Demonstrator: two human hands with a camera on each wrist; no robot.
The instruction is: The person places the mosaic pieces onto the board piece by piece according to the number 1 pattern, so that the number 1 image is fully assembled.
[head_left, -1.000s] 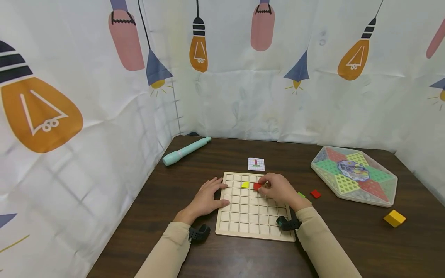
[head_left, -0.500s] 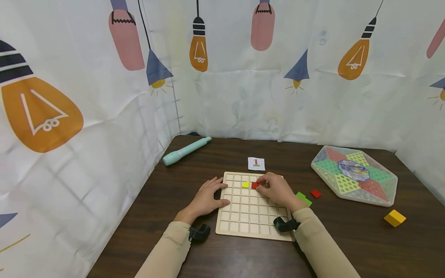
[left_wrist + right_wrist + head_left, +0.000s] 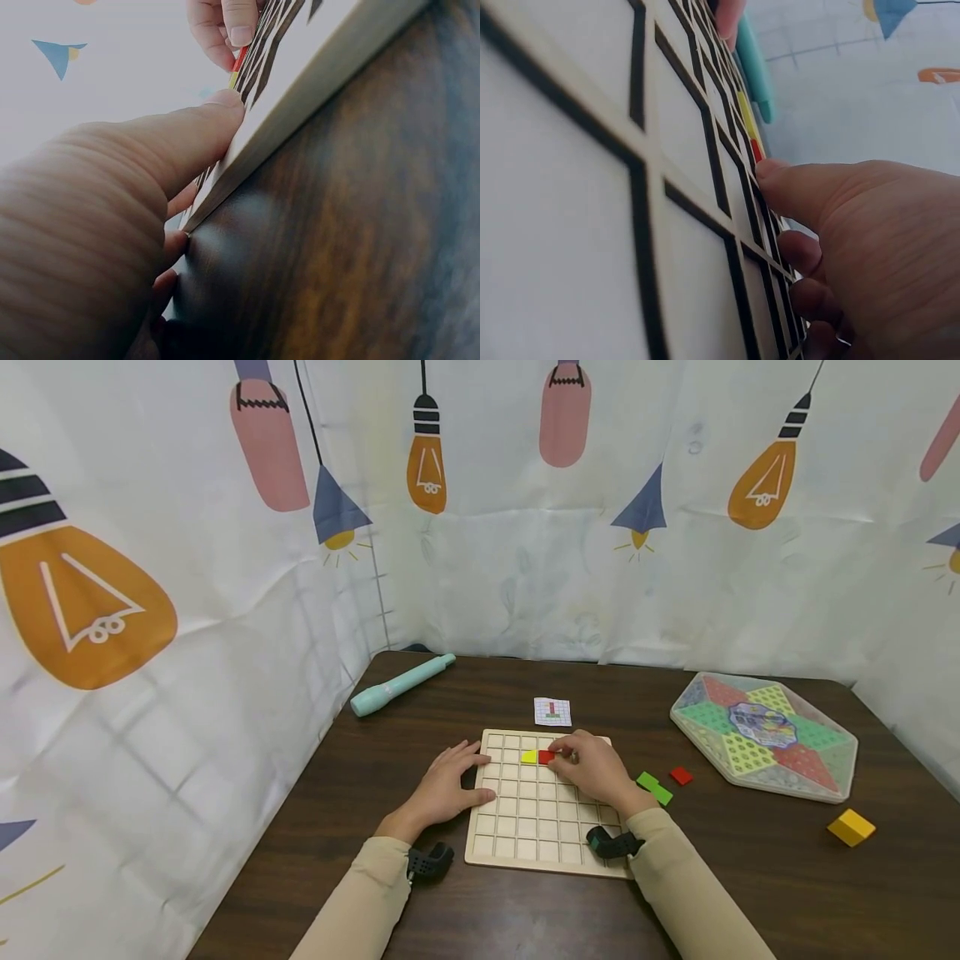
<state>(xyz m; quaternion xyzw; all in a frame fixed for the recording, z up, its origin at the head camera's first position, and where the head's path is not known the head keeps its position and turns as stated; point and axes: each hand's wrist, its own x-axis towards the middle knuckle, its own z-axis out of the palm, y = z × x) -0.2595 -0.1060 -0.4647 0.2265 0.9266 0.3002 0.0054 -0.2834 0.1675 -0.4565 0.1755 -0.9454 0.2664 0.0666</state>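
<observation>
A pale wooden board (image 3: 517,808) with a grid of square recesses lies on the dark table. On its upper rows a yellow square tile (image 3: 528,757) sits in line with a red square tile (image 3: 546,757), side by side. My right hand (image 3: 600,770) pinches the red tile at its right edge between thumb and fingers. From the left, my left hand (image 3: 444,787) rests on the board's edge, fingers spread and thumb (image 3: 191,135) lying on the rim. The right wrist view shows the right thumb (image 3: 795,187) at the red tile's end.
Right of the board lie two green tiles (image 3: 654,787) and a red tile (image 3: 681,775). Behind it is a small printed grid card (image 3: 552,713). A hexagonal patterned box (image 3: 765,735), a yellow block (image 3: 851,828) and a teal tube-shaped object (image 3: 402,685) stand further out.
My right hand has slid left with the red tile, bringing it up beside the yellow one. The green tiles now show fully past the wrist. The left hand has stayed put.
</observation>
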